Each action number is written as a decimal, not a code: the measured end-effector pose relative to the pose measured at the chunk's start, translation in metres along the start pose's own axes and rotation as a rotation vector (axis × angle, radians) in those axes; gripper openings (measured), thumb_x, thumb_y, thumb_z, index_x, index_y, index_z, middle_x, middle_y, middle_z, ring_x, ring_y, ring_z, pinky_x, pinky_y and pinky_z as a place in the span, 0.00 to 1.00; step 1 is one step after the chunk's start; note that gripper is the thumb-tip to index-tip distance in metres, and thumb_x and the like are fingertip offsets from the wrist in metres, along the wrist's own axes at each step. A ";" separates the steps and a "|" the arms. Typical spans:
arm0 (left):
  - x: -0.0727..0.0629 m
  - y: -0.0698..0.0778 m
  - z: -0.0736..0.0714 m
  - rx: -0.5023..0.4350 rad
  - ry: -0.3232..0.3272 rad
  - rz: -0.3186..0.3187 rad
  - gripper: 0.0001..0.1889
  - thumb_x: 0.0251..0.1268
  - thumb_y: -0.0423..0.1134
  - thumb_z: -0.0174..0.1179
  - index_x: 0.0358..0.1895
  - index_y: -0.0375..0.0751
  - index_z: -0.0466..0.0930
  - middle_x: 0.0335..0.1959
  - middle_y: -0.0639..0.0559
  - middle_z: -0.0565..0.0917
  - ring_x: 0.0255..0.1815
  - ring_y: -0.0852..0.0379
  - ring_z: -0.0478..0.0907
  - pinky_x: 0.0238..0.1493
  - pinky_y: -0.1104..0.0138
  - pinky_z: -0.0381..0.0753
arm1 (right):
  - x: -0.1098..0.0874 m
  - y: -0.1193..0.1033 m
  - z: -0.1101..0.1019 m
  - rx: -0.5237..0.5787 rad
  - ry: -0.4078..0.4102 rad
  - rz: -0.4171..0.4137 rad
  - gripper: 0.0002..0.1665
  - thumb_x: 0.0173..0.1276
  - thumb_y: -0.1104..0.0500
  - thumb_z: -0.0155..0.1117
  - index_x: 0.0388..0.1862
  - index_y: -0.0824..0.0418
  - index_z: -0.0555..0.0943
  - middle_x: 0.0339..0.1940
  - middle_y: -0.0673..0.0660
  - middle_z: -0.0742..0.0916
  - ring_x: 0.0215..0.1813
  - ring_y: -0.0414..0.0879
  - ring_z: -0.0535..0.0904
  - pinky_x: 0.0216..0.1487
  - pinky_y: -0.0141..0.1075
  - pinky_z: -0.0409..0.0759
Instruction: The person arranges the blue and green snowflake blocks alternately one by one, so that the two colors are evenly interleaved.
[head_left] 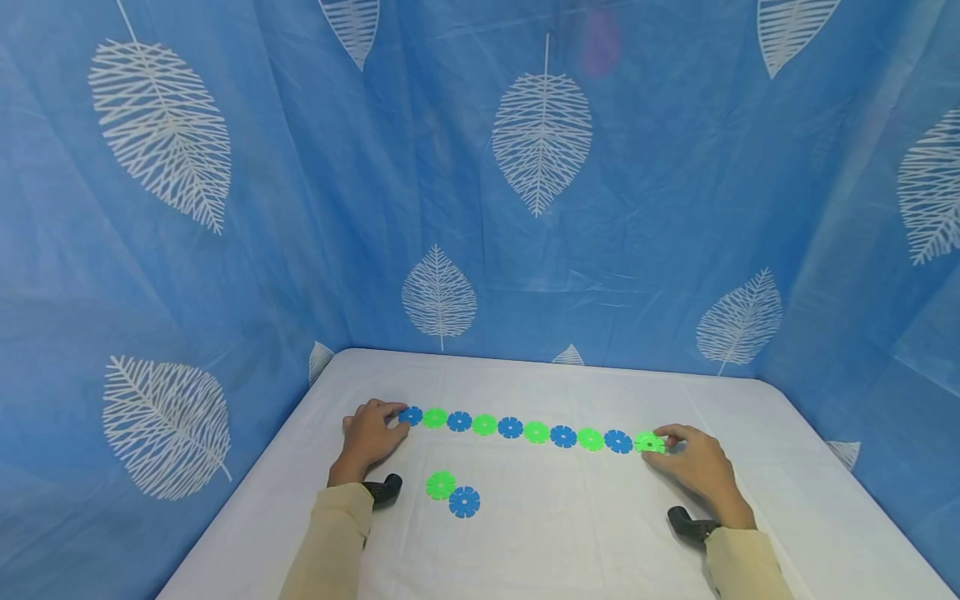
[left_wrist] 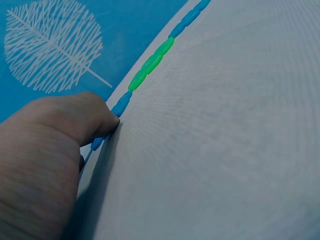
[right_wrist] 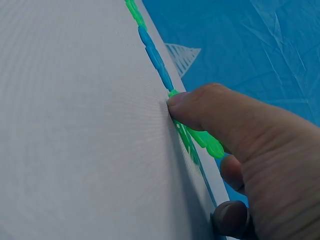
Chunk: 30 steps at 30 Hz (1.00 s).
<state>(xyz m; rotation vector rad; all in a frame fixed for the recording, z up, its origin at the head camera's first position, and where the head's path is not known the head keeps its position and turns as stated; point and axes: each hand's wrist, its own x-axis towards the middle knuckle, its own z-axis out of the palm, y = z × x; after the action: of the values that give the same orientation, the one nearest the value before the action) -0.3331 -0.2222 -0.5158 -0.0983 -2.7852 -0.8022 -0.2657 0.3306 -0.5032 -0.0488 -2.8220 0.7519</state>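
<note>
A row of flat, notched snowflake discs, blue and green by turns, runs across the white table. At its left end my left hand (head_left: pixel 372 435) holds the blue disc (head_left: pixel 411 416) between thumb and index finger. In the left wrist view the thumb (left_wrist: pixel 107 120) covers part of that disc's edge. At the right end, my right hand (head_left: pixel 697 462) pinches the green disc (head_left: pixel 649 442). Seen from the right wrist, green plastic (right_wrist: pixel 207 142) tilts up behind the thumb (right_wrist: pixel 192 107), above more green low on the table; whether these are two discs I cannot tell.
Nearer me lie a loose green disc (head_left: pixel 441 485) and a blue disc (head_left: pixel 464 502), touching or slightly overlapping. The white table (head_left: pixel 570 533) ends at a blue leaf-patterned curtain (head_left: pixel 637 250) behind and at both sides. Each wrist wears a black device.
</note>
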 end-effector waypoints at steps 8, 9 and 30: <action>0.000 0.000 0.000 0.002 -0.001 -0.003 0.21 0.61 0.50 0.63 0.57 0.54 0.85 0.51 0.46 0.82 0.53 0.46 0.76 0.49 0.50 0.61 | 0.001 0.001 -0.001 -0.011 -0.073 0.013 0.38 0.57 0.33 0.72 0.58 0.57 0.83 0.42 0.53 0.86 0.35 0.45 0.73 0.33 0.36 0.68; 0.000 0.000 0.000 0.000 -0.003 -0.007 0.21 0.61 0.50 0.63 0.58 0.54 0.85 0.52 0.46 0.82 0.53 0.46 0.76 0.49 0.50 0.61 | 0.002 0.001 -0.001 -0.009 -0.080 0.015 0.38 0.57 0.34 0.72 0.58 0.57 0.83 0.42 0.53 0.86 0.35 0.45 0.73 0.34 0.37 0.68; 0.000 0.001 0.000 -0.009 0.017 0.001 0.21 0.60 0.49 0.64 0.57 0.53 0.85 0.50 0.45 0.82 0.53 0.45 0.76 0.48 0.50 0.61 | 0.002 -0.001 -0.006 -0.010 -0.138 0.027 0.38 0.61 0.35 0.70 0.62 0.58 0.82 0.45 0.54 0.86 0.38 0.46 0.74 0.38 0.39 0.71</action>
<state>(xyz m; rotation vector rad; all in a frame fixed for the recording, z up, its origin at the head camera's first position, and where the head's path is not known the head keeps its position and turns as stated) -0.3329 -0.2216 -0.5159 -0.0949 -2.7656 -0.8120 -0.2662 0.3329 -0.4978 -0.0375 -2.9617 0.7750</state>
